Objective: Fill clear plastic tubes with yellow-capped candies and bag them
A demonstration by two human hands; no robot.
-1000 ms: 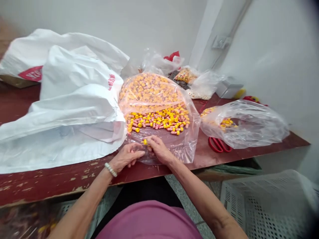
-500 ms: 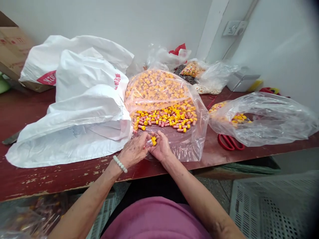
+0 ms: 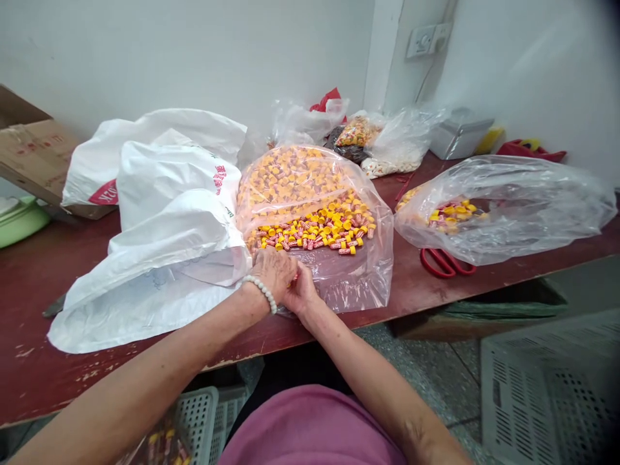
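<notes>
My left hand (image 3: 274,274), with a pale bead bracelet at the wrist, reaches over the near edge of a clear plastic bag (image 3: 356,284). Its fingers are bent over my right hand (image 3: 303,290), and the two hands touch. Something small and reddish shows between them, mostly hidden by the fingers. Just beyond my hands, many small bottles with yellow caps (image 3: 334,226) lie in the mouth of the clear bag.
White sacks (image 3: 165,194) lie at the left. Red-handled scissors (image 3: 445,263) and another clear bag (image 3: 527,213) are at the right. A carton (image 3: 39,158) and green basin (image 3: 24,223) stand far left; a crate (image 3: 542,394) is below right.
My left hand has turned over and closed in against my right hand, hiding the yellow-capped pieces seen there before. The whole view has shifted.
</notes>
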